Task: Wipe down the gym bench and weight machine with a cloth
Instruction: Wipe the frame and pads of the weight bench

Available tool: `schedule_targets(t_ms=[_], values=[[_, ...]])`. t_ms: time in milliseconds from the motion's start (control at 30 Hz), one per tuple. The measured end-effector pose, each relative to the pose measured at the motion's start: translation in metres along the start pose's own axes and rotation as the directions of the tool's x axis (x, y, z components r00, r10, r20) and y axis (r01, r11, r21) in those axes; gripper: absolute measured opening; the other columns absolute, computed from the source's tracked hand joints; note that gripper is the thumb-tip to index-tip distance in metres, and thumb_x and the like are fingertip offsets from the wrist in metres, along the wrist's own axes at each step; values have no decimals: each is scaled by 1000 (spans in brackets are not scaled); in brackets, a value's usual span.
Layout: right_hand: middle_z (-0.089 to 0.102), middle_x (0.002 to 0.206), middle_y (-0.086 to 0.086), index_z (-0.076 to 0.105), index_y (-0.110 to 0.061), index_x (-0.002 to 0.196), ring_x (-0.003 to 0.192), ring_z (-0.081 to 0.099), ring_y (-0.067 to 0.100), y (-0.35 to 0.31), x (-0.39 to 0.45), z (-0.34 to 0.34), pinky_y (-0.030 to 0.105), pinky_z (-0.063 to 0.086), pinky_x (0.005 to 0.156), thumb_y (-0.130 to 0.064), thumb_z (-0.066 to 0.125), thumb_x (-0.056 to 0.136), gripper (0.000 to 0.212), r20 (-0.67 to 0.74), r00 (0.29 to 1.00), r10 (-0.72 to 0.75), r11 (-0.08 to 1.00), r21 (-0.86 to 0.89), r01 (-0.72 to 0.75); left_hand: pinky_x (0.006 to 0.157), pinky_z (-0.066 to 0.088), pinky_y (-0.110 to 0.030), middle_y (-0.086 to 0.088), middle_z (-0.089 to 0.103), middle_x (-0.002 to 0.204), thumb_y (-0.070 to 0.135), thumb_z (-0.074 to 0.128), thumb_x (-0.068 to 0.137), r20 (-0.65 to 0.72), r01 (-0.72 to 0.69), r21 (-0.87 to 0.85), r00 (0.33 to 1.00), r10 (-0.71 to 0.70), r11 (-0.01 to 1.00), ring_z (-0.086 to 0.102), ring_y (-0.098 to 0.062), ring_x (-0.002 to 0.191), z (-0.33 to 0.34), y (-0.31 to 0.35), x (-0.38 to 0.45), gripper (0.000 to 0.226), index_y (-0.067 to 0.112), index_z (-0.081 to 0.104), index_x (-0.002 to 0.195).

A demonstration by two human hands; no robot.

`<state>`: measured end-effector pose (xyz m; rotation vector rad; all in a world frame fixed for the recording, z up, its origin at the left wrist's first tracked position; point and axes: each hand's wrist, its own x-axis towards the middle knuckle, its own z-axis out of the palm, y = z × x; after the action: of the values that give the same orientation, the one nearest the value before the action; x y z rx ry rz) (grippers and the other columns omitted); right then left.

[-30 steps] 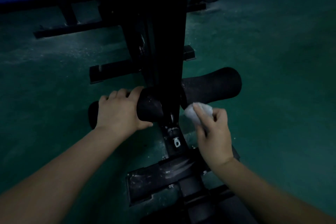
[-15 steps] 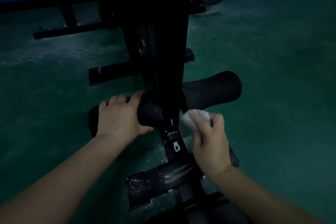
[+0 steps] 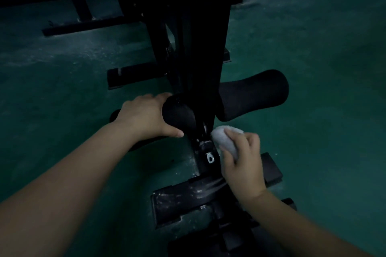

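left hand [image 3: 146, 116] grips the left foam roller [image 3: 177, 115]; right hand [image 3: 243, 160] pinches a white cloth [image 3: 224, 140], pressing it against the black frame [image 3: 200, 81] just below the right roller [image 3: 253, 95], above the green floor [image 3: 323, 58].

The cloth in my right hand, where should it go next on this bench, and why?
Probably slide the cloth down the frame post toward the base crossbar. The right hand holds the cloth against the post just under the right foam roller, and the crossbar below shows pale dusty streaks. The left hand grips the left foam roller, which should steady the bench.
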<state>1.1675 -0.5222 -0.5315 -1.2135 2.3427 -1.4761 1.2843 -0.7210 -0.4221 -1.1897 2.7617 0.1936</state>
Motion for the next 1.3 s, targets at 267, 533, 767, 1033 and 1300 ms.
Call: schedule_targets(t_ms=[267,533,767,1033,1300], values=[[36,125,4,48,-19,131,94,48,24,7,5,34,36,47,93,-15,50,99,33,165,984,69,998,-19,-66,97,39,-43,-5,49,129,75,69,55,-340,-95,90,933,120,991,47,-27,117,19,-1,-14,100,22,44,137],[35,127,8,46,-18,133,83,51,19,25,13,38,30,48,88,-22,53,98,36,113,911,396,918,-30,-396,97,39,-44,-12,58,126,58,77,62,-542,-116,59,830,130,991,53,-31,116,46,3,-30,88,11,51,131],[40,120,6,54,-18,132,88,51,20,28,-6,29,32,49,92,-17,54,97,35,129,979,159,985,-93,-148,110,28,-47,-12,49,141,52,72,72,-572,-100,57,812,115,993,46,-29,128,61,8,-34,83,9,45,138],[39,122,9,49,-17,137,79,54,24,40,-1,39,31,50,87,-15,48,99,38,166,913,372,928,-51,-369,108,29,-45,-10,51,140,55,72,71,-576,-82,49,812,96,995,48,-28,127,61,7,-33,84,10,46,137],[37,106,0,62,-16,120,74,42,6,62,31,45,15,39,86,-15,50,97,26,193,948,254,953,-217,-211,108,29,-45,-10,51,140,56,70,71,-582,-80,51,808,95,996,48,-28,127,61,8,-32,83,10,47,137]])
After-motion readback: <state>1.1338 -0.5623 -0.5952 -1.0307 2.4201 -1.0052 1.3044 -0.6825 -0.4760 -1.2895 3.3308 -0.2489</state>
